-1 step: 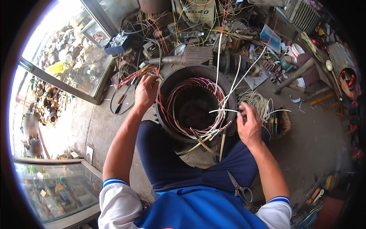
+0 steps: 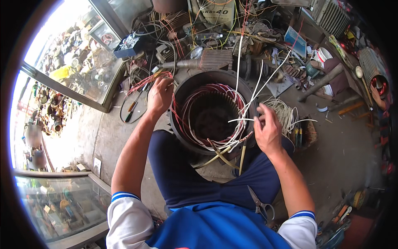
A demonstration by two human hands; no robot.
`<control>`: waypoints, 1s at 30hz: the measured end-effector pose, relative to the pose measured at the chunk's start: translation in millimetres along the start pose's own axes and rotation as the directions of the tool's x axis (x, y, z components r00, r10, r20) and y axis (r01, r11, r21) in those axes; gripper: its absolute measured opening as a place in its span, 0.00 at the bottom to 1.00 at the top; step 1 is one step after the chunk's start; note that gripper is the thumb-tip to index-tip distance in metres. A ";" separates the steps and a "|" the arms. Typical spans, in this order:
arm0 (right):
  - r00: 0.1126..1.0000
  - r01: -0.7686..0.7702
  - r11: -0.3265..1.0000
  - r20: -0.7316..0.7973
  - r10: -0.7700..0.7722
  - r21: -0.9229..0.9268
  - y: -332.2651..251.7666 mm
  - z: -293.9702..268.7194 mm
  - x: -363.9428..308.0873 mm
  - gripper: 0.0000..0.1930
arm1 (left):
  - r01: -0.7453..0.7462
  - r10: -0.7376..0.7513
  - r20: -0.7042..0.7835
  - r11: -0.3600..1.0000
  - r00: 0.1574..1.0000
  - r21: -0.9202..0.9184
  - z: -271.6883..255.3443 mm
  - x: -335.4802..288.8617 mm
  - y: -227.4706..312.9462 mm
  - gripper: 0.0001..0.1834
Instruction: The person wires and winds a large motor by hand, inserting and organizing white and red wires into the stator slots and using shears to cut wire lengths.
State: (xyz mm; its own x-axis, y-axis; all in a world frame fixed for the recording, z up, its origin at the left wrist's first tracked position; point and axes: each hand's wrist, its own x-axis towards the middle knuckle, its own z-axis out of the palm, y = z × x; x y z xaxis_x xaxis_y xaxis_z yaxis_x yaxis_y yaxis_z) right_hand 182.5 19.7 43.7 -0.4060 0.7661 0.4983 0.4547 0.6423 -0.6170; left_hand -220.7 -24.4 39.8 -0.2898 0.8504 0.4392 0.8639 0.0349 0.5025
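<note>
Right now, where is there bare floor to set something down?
Bare floor shows between the left forearm and the framed glass panel, and more right of the right forearm. Beyond the round housing, scrap metal crowds the ground.

Left hand [image 2: 160, 97] pinching red wires [image 2: 143, 83], right hand [image 2: 268, 132] at 1 white tube [image 2: 241, 120], dark round housing [image 2: 212, 76] between

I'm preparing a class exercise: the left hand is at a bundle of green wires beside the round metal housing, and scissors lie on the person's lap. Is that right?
Not quite: the head view shows red wires, not green, at the left hand, beside the round metal housing. The scissors do lie on the lap.
</note>
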 end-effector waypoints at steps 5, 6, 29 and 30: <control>0.979 -0.205 0.978 -0.001 0.205 -0.035 10.8 70.2 80.4 0.35 | 0.041 -0.041 0.002 0.999 0.999 0.022 -6.8 43.0 6.4 0.12; 0.971 -0.237 0.970 0.004 0.238 -0.062 11.0 82.5 93.6 0.36 | -0.026 0.033 -0.071 0.996 0.997 0.089 -10.4 46.0 -4.2 0.12; 0.879 -0.240 0.874 0.287 0.381 -0.423 42.4 103.8 147.1 0.21 | -0.406 0.386 0.128 0.851 0.914 0.332 80.3 4.0 -7.8 0.23; 0.879 -0.232 0.872 0.292 0.378 -0.431 41.3 102.9 149.7 0.21 | -0.431 0.407 0.142 0.838 0.902 0.335 81.5 6.7 -8.0 0.23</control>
State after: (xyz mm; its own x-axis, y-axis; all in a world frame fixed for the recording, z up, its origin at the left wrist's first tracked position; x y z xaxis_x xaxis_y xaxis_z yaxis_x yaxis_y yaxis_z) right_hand 58.9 158.3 30.2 -0.4163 0.9088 0.0274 0.8321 0.3930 -0.3913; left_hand -196.0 23.9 -22.0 0.1489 0.8558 0.4953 0.9868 -0.1611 -0.0182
